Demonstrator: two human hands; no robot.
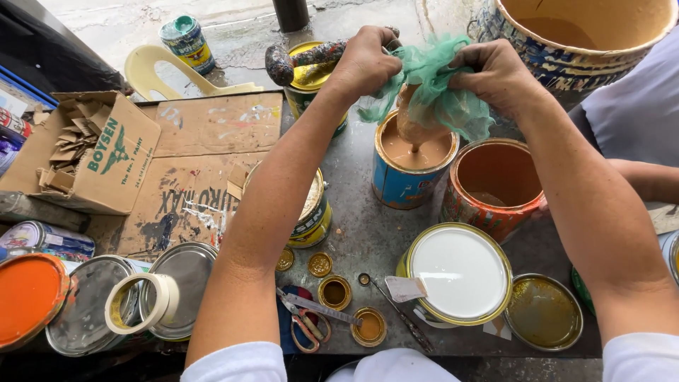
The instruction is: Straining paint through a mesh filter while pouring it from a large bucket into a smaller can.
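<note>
squeezing a green mesh cloth (442,85) full of tan paint, the left hand (364,64) and right hand (495,74) each grip it closed-fisted over the blue paint can (410,166) on the worktop (368,226). soft, wet, probably slippery; best held by the bunched top.

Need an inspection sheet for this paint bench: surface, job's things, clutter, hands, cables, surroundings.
Surface: grey tabletop, paint-stained, partly under cardboard.
Job's things: green mesh cloth bunched over blue can; tan paint drips into it.
Clutter: open white paint can, orange can, small lids, scissors, tape roll.
Hands: left hand and right hand both grip the mesh.
Cables: nothing seen.
Surroundings: large bucket, cardboard box.
</note>
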